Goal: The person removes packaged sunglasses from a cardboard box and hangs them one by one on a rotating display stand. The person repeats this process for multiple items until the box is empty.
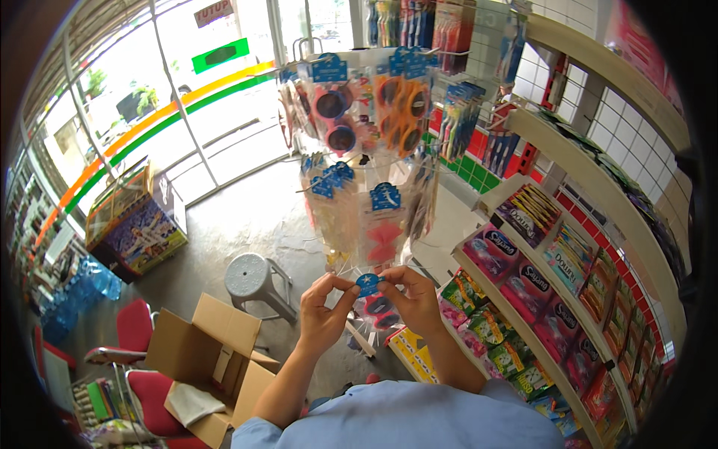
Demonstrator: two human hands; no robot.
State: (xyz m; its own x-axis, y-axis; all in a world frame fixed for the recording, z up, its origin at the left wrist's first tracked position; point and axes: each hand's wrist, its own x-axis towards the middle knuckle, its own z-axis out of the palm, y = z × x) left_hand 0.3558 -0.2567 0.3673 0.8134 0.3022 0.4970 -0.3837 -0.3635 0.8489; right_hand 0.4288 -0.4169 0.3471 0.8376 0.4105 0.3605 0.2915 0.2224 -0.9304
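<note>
Both my hands are raised in front of a hanging display rack (359,161). My left hand (323,308) pinches the left edge of a small blue header card (369,285) between thumb and fingertips. On the card's right edge, my right hand (413,301) has a similar pinch. Below the card hang small pink-rimmed sunglasses (378,307) with dark lenses, which seem to belong to the same pack. Just above my fingers is a pack with a pink bow-shaped item (384,241) under a blue card. Higher up, packed children's sunglasses (340,139) in blue and orange hang from the hooks.
An opened cardboard box (203,352) sits at the lower left by red chairs (134,323). A grey plastic stool (250,278) stands left of the rack. Shelves of packaged goods (527,295) curve along the right. Bare hooks (308,46) project from the rack's top.
</note>
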